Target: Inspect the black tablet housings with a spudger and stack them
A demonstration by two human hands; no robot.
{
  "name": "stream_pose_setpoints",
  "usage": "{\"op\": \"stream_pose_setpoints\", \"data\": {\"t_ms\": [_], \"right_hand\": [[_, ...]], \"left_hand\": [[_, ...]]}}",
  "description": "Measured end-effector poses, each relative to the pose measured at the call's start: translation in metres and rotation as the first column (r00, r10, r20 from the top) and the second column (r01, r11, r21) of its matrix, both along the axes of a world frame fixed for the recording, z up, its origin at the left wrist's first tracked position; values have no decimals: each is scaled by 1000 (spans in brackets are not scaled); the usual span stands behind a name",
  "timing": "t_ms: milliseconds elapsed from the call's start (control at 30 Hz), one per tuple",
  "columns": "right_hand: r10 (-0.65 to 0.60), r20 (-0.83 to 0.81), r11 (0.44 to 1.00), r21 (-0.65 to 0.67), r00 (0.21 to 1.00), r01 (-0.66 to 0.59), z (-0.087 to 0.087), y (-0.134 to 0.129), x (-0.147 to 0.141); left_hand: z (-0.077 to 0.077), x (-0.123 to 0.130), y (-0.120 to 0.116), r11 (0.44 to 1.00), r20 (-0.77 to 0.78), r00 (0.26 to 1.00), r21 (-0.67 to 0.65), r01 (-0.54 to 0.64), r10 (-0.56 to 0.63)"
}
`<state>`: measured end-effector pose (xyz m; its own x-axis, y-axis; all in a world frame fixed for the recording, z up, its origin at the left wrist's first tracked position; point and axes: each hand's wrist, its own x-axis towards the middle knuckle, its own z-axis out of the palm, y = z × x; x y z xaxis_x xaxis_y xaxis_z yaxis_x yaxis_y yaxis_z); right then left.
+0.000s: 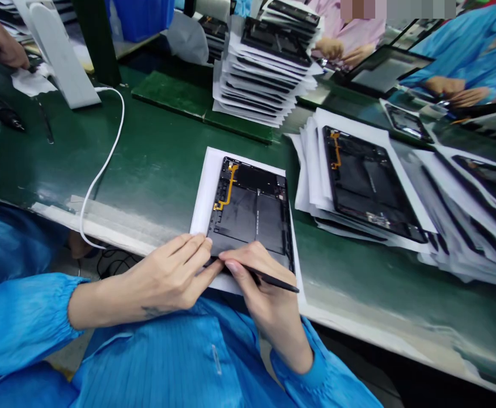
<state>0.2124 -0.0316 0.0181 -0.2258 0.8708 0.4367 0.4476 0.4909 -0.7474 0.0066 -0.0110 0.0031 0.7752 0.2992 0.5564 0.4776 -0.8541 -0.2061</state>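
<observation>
An opened tablet (pixel 241 218) with its dark inside facing up lies on a white sheet (pixel 203 187) at the bench's front edge. An orange flex cable (pixel 230 190) runs down its left side. My left hand (pixel 169 275) holds the tablet's near left corner, its upper fingers pressed together on the edge and a lower digit reaching along the near edge. Pinched in my right hand (pixel 265 283) is a slim black tweezers-like tool (pixel 279 281). Its working tip is hidden under my fingers at the near edge, close to my left fingertips.
A stack of opened tablets and paper (pixel 256 85) stands behind on a green board (pixel 171 96). More piles (pixel 316 170) lie to the right. A white stand (pixel 63 56) with a white cable (pixel 118 130) is left. Co-workers' hands (pixel 456 90) show at the back right; another hand (pixel 1 42) is far left.
</observation>
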Motion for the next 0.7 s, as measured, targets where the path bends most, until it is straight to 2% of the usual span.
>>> {"op": "stream_pose_setpoints", "data": {"t_ms": [167, 267, 433, 533, 700], "right_hand": [[68, 69, 997, 29, 995, -70, 2, -1, 1], [44, 81, 998, 49, 996, -48, 3, -5, 13], [-45, 112, 998, 46, 993, 40, 4, -14, 34], [-46, 109, 996, 86, 993, 36, 2, -17, 34], [-55, 160, 991, 132, 986, 34, 1, -22, 30]], "left_hand": [[-7, -13, 9, 989, 154, 983, -95, 116, -101], [-5, -14, 10, 991, 125, 988, -86, 107, -95], [10, -5, 9, 995, 51, 994, -11, 95, -94], [14, 5, 13, 994, 36, 995, -41, 98, -96], [11, 20, 18, 987, 46, 991, -93, 129, -125]]}}
